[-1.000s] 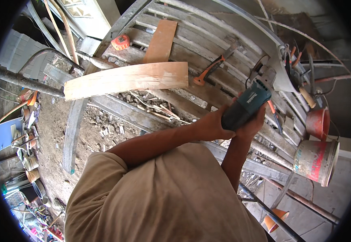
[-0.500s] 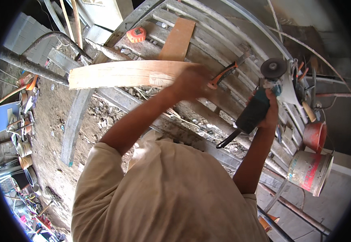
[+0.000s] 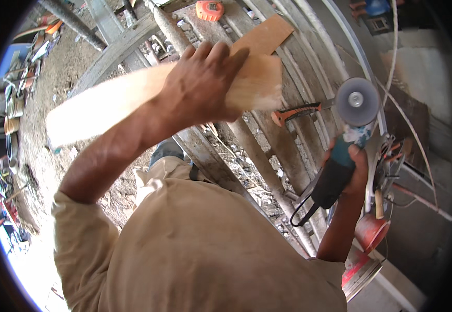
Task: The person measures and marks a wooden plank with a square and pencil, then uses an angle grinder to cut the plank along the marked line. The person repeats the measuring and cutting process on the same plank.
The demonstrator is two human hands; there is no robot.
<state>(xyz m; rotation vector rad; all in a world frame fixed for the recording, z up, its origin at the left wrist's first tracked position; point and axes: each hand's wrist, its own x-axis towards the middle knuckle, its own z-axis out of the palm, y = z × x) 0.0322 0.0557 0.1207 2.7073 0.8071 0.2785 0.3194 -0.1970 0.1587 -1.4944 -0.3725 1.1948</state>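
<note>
A pale board (image 3: pixel 124 96) slants left of a (teal-and-black) grinder (image 3: pixel 333 183).

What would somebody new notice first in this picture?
Probably the angle grinder, right of centre in the person's right hand, its round grey disc pointing up. Next comes the long, pale wooden board, left of centre, with the left hand clasped across it. A bright orange tape measure sits at the top edge.
</note>
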